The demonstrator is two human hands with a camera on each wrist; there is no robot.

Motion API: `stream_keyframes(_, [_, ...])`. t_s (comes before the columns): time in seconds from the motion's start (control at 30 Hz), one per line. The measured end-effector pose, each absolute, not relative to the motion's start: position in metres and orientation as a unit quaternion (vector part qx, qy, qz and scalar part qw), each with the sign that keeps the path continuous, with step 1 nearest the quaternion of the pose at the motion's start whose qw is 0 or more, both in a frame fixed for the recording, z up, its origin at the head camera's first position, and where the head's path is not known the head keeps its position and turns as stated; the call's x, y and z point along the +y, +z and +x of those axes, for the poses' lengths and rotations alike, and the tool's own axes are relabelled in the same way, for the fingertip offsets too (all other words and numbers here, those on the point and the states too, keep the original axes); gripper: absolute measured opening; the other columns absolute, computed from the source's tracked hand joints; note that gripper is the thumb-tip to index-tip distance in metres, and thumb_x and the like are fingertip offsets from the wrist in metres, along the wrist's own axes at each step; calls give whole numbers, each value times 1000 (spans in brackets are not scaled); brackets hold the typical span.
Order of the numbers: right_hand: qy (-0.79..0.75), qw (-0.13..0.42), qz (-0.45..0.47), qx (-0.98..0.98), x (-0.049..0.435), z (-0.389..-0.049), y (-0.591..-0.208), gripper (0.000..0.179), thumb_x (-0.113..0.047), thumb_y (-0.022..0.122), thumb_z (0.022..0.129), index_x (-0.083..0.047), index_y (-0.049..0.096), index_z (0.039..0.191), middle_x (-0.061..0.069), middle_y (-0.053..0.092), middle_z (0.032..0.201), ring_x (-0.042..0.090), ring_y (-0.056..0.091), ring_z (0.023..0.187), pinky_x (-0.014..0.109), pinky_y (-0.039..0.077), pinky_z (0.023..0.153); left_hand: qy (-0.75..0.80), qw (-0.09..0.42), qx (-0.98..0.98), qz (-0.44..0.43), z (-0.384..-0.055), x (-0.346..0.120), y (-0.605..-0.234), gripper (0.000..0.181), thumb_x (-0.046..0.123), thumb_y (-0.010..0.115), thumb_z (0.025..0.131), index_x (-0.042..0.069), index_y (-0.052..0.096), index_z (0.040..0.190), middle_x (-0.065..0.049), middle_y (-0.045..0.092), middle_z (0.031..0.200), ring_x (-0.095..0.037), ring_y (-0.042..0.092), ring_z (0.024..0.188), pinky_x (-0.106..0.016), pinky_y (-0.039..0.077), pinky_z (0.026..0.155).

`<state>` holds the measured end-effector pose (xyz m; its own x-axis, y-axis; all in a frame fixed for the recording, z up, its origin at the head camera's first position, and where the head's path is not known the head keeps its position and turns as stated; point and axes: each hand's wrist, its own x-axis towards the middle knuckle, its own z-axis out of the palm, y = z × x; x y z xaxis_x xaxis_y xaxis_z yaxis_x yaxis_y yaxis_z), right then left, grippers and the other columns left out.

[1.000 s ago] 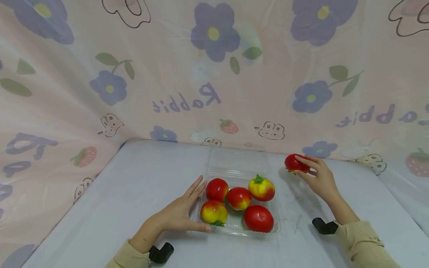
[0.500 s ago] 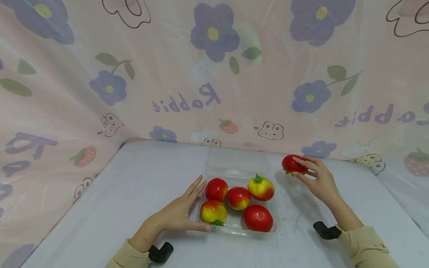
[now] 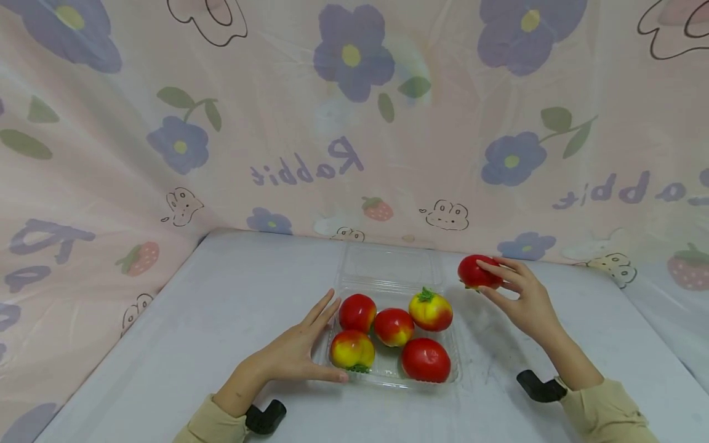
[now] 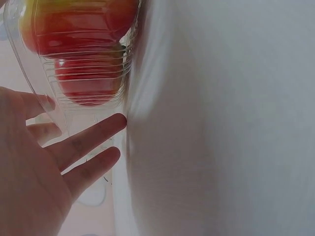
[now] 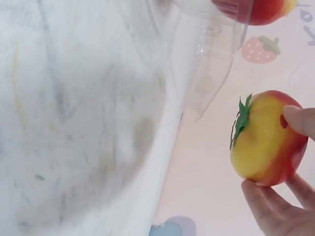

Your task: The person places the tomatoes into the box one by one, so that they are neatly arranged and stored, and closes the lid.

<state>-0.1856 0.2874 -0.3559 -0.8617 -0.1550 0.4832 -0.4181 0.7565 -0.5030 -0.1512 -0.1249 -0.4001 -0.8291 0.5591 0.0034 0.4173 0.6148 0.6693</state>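
In the head view my right hand (image 3: 528, 301) holds a red tomato (image 3: 477, 271) in the air, right of a clear plastic clamshell box (image 3: 404, 386). The right wrist view shows this tomato (image 5: 268, 140) pinched between thumb and fingers, its yellow side and green leafy top visible. My left hand (image 3: 296, 357) is spread along the left side of the box, with the thumb at the near left corner. In the left wrist view the left hand's fingers (image 4: 88, 142) are straight beside the ribbed box wall. Several red-and-yellow tomatoes (image 3: 394, 327) lie apart or touching inside the box.
The box's transparent lid (image 3: 390, 264) lies folded back towards the far edge of the white table (image 3: 249, 277). Behind the table hangs a pink curtain (image 3: 266, 123) printed with flowers and rabbits. A black wrist mount (image 3: 540, 387) sits below each hand.
My right hand has moved slightly left with the tomato, closer to the box. The left hand and the box have stayed in place.
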Motion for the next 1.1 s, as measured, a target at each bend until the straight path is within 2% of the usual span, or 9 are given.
stream_keyframes(0.23, [317,212,172,-908,280,-181,-351,45,-3,75,80,-1,63,123,23,49,132,42,46,117,-6,31,80,341,101,893,276,-152,-125,-401,114,62,74,68,28,9,155,8,-6,162,-27,41,137,-61,39,102])
stream_keyframes(0.53, [321,209,188,-904,271,-178,-349,48,0,75,78,-5,63,124,20,48,134,41,46,118,-5,33,79,344,101,893,273,-151,-125,-401,114,62,75,68,28,10,155,7,-5,163,-26,42,136,-60,41,101])
stream_keyframes(0.9, [331,217,204,-895,266,-174,-346,46,0,75,78,-6,65,123,19,49,134,41,49,115,-5,34,81,348,101,890,275,-151,-125,-401,114,61,75,68,28,10,155,10,-6,162,-25,46,134,-61,40,102])
stream_keyframes(1.1, [322,215,197,-901,263,-173,-346,46,-3,76,79,-7,65,123,17,49,133,36,51,113,-4,35,81,348,102,891,272,-151,-125,-401,114,62,75,68,28,10,155,8,-5,163,-25,46,134,-61,40,102])
